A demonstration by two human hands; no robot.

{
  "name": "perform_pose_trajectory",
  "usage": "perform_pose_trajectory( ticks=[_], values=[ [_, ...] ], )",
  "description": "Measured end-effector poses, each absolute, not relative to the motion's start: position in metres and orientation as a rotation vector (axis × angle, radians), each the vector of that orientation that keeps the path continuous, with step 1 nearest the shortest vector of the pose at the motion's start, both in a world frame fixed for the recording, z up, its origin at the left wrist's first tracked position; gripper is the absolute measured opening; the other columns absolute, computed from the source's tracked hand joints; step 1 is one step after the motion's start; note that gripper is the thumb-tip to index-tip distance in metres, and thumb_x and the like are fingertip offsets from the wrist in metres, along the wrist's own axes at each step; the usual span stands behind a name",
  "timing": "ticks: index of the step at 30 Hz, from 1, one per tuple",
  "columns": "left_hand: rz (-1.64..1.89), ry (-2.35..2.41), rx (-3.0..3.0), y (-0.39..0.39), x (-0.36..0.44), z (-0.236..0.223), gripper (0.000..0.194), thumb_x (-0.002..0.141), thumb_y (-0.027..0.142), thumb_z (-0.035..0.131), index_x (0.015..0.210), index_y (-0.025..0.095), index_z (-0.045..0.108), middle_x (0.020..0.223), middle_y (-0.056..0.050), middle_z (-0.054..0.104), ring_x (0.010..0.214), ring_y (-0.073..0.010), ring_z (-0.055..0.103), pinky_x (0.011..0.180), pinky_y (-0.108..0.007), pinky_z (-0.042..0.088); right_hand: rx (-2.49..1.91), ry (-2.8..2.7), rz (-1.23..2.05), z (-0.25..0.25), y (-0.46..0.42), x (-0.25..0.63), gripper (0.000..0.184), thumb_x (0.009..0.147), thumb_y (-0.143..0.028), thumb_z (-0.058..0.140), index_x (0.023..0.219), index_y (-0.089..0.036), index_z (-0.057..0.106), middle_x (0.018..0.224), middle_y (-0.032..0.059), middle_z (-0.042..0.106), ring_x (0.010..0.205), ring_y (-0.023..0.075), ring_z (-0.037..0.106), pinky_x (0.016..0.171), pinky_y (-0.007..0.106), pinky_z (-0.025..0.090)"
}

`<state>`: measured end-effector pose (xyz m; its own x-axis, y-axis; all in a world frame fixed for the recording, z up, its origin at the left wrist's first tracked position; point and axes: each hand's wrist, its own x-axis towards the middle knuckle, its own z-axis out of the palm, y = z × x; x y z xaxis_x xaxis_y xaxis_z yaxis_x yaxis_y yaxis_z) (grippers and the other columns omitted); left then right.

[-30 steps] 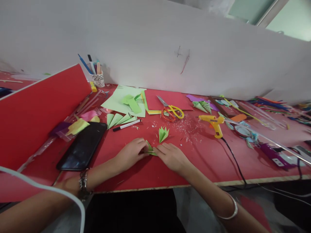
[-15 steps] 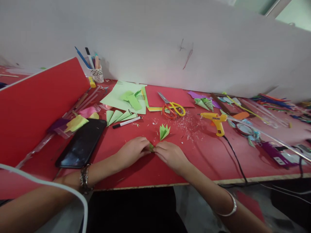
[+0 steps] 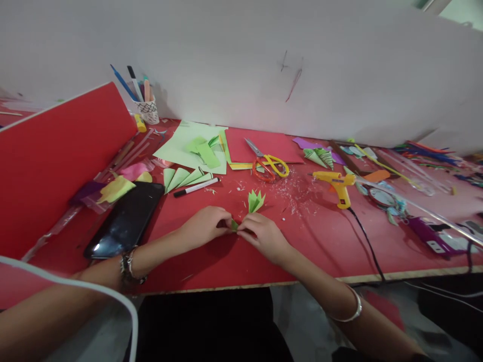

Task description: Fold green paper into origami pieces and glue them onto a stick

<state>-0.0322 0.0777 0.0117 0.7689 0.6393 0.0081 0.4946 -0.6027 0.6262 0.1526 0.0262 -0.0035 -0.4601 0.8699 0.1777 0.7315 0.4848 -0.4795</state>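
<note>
Between my two hands is a small piece of green paper (image 3: 234,225), mostly hidden by the fingers. My left hand (image 3: 207,224) pinches its left side, and my right hand (image 3: 263,236) pinches its right side, both just above the red table. Just beyond my right hand lies a pleated green paper fan (image 3: 256,201) with pointed tips. A black-capped white marker (image 3: 196,187) and several folded pale green paper cones (image 3: 184,179) lie past my left hand.
Scissors (image 3: 266,163) with red and yellow handles rest partly on red paper sheets (image 3: 264,146). A yellow glue gun (image 3: 337,187) lies to the right, its black cord running to the table edge. A phone (image 3: 126,219) is beside my left forearm; a white cable (image 3: 75,284) crosses the lower left.
The fingers of both hands have shifted slightly on the small green paper, with a small gap opening under the right fingers. The camera view has tilted a little.
</note>
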Motion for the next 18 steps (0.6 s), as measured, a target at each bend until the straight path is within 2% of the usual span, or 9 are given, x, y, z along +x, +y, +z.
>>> perform_pose_trajectory(
  ticks=[4,7,12,18],
  values=[
    [0.245,0.868,2.407,0.074,-0.029,0.016,0.007,0.079,0.02,0.054,0.075,0.016,0.06,0.076,-0.001,0.062,0.072,-0.0137,0.057,0.062,-0.021,0.038,-1.394,-2.316,0.547,-0.001,0.027,0.15,0.004,0.081,-0.019,0.052,0.079,-0.017,0.055,0.077,0.0021,0.054,0.073,0.013,0.049,0.065,0.024,0.039],
    [0.092,1.006,2.607,0.064,-0.027,0.022,0.011,0.081,0.014,0.048,0.079,0.016,0.059,0.077,-0.003,0.061,0.072,-0.0164,0.058,0.059,-0.024,0.039,-1.374,-2.333,0.586,0.002,0.03,0.149,0.007,0.08,-0.012,0.05,0.077,-0.017,0.054,0.077,0.0018,0.053,0.075,0.013,0.048,0.067,0.024,0.039],
    [0.099,0.878,2.974,0.05,-0.031,0.015,0.02,0.085,0.009,0.04,0.098,0.015,0.053,0.084,-0.007,0.059,0.075,-0.0171,0.056,0.06,-0.026,0.041,-1.408,-2.288,0.635,0.007,0.034,0.148,0.009,0.08,-0.013,0.051,0.071,-0.017,0.053,0.075,0.0013,0.052,0.074,0.0127,0.048,0.067,0.024,0.038],
    [0.183,0.75,3.24,0.047,-0.033,0.005,0.02,0.083,0.006,0.037,0.083,0.011,0.056,0.074,-0.008,0.058,0.072,-0.0195,0.054,0.056,-0.029,0.037,-1.46,-2.237,0.71,0.01,0.037,0.147,0.011,0.077,-0.01,0.052,0.069,-0.017,0.049,0.071,-0.0002,0.051,0.068,0.0114,0.047,0.062,0.022,0.036]
  ],
)
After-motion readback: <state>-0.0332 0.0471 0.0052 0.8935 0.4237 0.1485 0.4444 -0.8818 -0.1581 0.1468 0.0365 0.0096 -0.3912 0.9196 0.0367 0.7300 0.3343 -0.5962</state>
